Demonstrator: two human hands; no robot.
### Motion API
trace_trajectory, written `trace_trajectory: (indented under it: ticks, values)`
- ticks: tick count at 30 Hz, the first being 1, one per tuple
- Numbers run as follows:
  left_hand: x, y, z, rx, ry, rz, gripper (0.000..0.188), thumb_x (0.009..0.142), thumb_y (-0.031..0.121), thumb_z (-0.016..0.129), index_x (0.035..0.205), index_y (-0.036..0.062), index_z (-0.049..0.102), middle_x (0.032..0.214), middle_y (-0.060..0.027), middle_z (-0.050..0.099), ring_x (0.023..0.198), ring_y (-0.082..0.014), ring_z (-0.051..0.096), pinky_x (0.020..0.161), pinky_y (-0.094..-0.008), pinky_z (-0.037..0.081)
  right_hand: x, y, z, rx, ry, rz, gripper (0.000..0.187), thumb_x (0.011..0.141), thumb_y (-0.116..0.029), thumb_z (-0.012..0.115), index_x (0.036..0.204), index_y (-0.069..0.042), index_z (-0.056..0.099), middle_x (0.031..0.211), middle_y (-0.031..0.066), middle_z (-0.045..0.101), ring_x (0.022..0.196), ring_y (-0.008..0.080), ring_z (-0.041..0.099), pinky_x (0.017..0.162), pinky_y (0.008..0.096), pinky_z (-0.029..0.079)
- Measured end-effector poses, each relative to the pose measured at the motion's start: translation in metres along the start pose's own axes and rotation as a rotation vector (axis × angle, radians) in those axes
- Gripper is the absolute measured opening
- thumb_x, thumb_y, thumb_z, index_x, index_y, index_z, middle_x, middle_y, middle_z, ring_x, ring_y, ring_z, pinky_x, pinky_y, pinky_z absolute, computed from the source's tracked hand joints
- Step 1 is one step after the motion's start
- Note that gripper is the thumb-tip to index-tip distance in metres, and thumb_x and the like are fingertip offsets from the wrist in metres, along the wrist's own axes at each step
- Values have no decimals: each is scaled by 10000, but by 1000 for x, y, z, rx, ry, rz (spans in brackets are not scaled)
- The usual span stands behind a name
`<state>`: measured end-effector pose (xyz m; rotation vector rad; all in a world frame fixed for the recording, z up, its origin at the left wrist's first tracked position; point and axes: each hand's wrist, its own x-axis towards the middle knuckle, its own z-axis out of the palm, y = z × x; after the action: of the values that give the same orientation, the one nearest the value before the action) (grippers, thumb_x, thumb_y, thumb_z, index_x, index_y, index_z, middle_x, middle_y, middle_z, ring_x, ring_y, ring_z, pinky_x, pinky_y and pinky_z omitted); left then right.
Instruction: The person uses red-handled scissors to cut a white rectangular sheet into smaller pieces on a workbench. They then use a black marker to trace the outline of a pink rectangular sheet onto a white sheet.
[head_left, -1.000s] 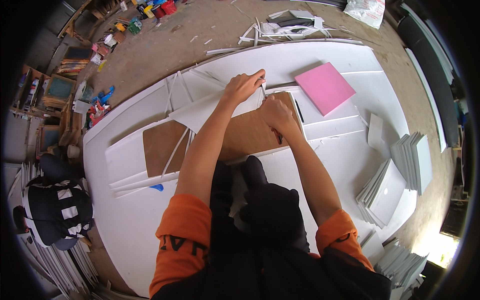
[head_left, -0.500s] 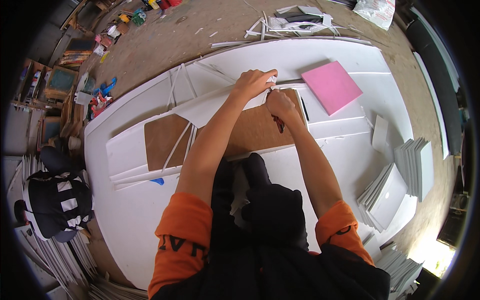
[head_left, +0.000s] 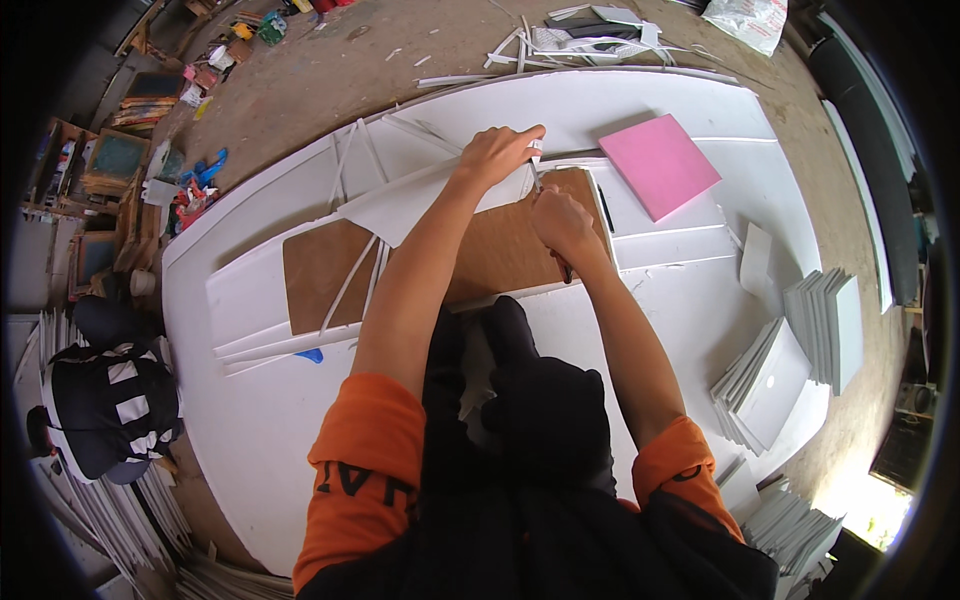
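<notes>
A white sheet [head_left: 400, 212] lies slantwise over a brown board [head_left: 500, 245]. My left hand [head_left: 497, 155] is closed on the sheet's far right end and lifts it slightly. Close by, my right hand [head_left: 566, 222] is wrapped round a red-handled cutting tool [head_left: 565, 270]. A thin metal blade sticks out of that fist toward the sheet's end by my left fingers. The fist hides most of the tool, so I cannot tell its exact kind. Narrow white strips [head_left: 350, 283] cross the board's left part.
A pink square block [head_left: 660, 167] rests at the right on the large white panel [head_left: 270, 430]. Stacks of white sheets [head_left: 765, 385] stand farther right. A blue piece [head_left: 312, 355] lies left of my legs. Scraps [head_left: 590, 40] litter the floor beyond, and a person [head_left: 115, 405] is at far left.
My left hand has shifted slightly up and left with the sheet's end. My right hand has come away from it a little, toward me, and the blade now shows between them.
</notes>
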<state>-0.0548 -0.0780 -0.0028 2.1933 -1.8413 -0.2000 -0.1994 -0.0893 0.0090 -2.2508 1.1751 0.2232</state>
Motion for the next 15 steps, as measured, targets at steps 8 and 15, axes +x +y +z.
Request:
trace_trajectory:
  ticks: [8, 15]
  values:
    - [-1, 3, 3, -44, -31, 43, 264, 833, 315, 519, 1052, 172, 486, 656, -139, 587, 673, -345, 580, 588, -436, 449, 40, 6, 21, -24, 38, 45, 320, 857, -214, 339, 998, 25, 497, 941, 213, 604, 902, 335, 591, 779, 439, 448]
    - [6, 10, 7, -17, -26, 46, 272, 794, 304, 569, 1020, 163, 513, 677, -120, 601, 678, -315, 595, 595, -420, 459, 60, 5, 25, 16, -79, 158, 286, 861, -173, 329, 975, 11, 518, 826, 140, 632, 706, 244, 633, 674, 370, 491]
